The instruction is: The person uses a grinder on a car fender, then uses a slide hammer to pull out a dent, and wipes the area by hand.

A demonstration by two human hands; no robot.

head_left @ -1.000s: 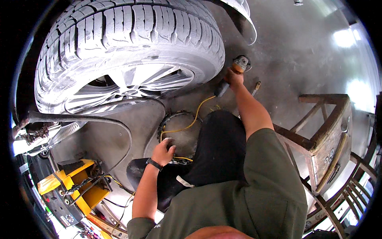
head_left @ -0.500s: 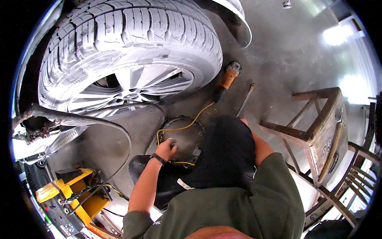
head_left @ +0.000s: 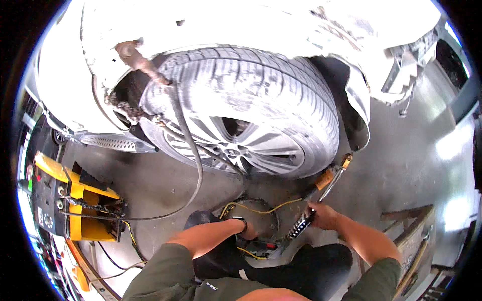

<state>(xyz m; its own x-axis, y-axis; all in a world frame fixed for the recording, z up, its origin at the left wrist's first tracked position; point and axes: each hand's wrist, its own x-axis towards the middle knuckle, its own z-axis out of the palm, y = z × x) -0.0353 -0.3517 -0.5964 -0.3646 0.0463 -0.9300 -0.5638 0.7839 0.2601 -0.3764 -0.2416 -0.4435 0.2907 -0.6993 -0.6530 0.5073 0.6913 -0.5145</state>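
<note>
My right hand [head_left: 321, 215] grips a long-shafted tool [head_left: 333, 184] with a bright metal rod, a brass-coloured tip and a black-and-white patterned lower part. The rod slants up to the right, its tip near the tyre's right edge. My left hand [head_left: 248, 231] hangs low over my lap, close to a dark object with a red part [head_left: 270, 246]; its fingers are too hidden to read. Behind the rod lies an orange angle grinder [head_left: 324, 179], partly covered, with a yellow cord [head_left: 261, 210] running from it toward my knees.
A white car's wheel [head_left: 241, 145] stands ahead, under a bright body panel. A dark hose [head_left: 197, 165] droops across it to a yellow-and-black machine [head_left: 75, 205] at left. To the right stands a worn wooden stool [head_left: 414, 236]. A loose liner edge [head_left: 359, 125] hangs beside the tyre.
The view has swung up to show more of the car. My right hand came out from behind my knee with the rod tool raised; my left hand moved inward, lower over my lap.
</note>
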